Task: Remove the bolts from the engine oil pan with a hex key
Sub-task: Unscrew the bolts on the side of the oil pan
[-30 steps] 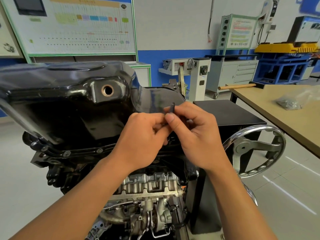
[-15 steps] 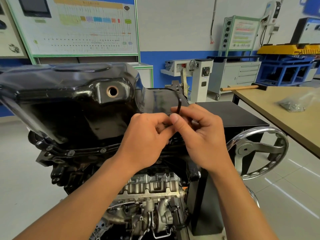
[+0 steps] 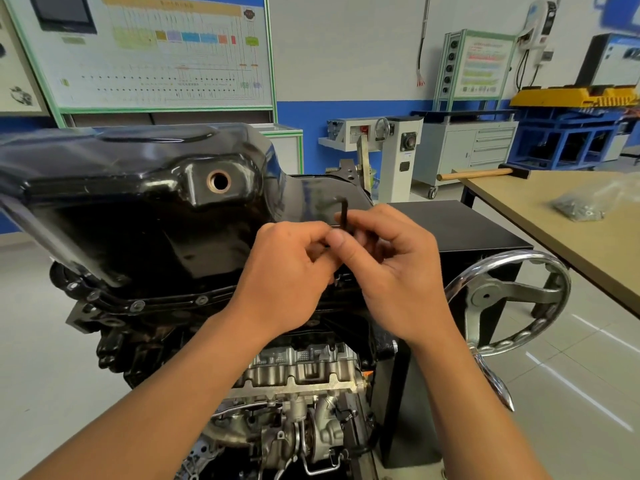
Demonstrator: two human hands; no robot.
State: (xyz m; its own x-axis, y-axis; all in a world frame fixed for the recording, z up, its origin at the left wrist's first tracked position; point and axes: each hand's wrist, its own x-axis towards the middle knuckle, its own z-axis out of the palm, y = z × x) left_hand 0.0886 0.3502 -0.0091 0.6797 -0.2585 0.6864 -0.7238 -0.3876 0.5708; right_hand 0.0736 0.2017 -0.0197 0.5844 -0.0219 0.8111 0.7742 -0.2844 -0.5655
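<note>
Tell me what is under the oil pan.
Below the oil pan show flange bolts, the dark block and silver engine parts. The left hand and right hand, which pinches the hex key, cover the flange's right stretch; bolts there cannot be seen.

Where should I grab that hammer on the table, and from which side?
Hold the hammer by its wooden handle, not the dark head. The handle lies flat and its free end pokes out past the table corner, so coming from that end probably lets your fingers wrap right round it.
</note>
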